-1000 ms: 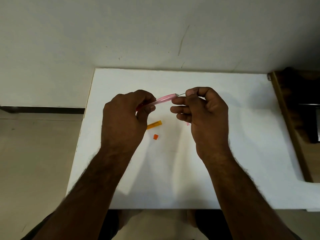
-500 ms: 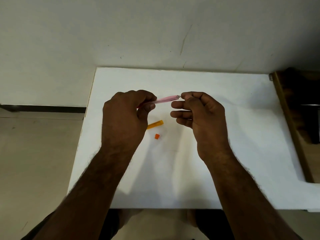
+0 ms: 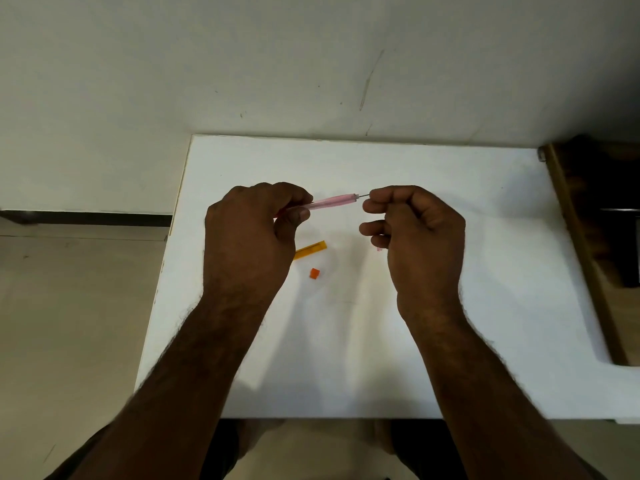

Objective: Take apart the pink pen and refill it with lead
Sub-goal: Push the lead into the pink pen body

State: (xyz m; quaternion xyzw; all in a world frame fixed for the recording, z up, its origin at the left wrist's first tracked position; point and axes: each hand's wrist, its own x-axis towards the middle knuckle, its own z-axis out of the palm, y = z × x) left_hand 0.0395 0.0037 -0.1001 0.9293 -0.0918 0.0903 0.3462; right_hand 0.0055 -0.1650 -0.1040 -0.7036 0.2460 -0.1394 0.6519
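Note:
My left hand (image 3: 252, 233) grips the translucent pink pen barrel (image 3: 332, 201) above the white table (image 3: 502, 265), with the barrel's open end pointing right. My right hand (image 3: 415, 233) pinches a thin dark lead (image 3: 364, 196) between thumb and forefinger; a short stretch of it shows between the fingertips and the barrel's end. The barrel's left part is hidden in my left fist. A small pink piece (image 3: 379, 248) peeks out on the table under my right fingers.
An orange lead case (image 3: 310, 250) lies on the table below the pen, and a small orange cap (image 3: 314, 273) sits just in front of it. A brown wooden piece of furniture (image 3: 581, 216) borders the table's right side. A wall stands behind.
My right hand has drawn slightly right from the barrel's end, so a short length of lead shows between fingertips and barrel. My left hand has held still.

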